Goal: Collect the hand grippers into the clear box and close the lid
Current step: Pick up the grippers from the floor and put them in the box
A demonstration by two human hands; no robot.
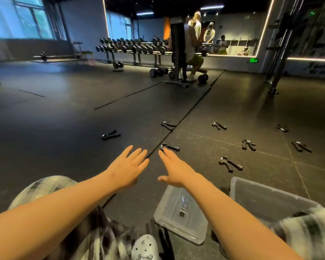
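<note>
The left hand (128, 169) and right hand (176, 171) reach out flat, holding nothing. The right fingertips (162, 153) almost touch the nearest hand gripper (169, 147) — grab it next, I think. The clear box (270, 199) waits behind the right hand, its lid (176, 222) off.

I have both arms stretched forward, bare along the whole visible length, with the forearms converging toward the middle of my view. My left hand (129, 167) is flat and palm down, fingers straight and slightly fanned, holding nothing. My right hand (176, 170) is also palm down, fingers straight and close together, the thumb splayed out toward the left hand. The two hands are near each other without touching.
</note>
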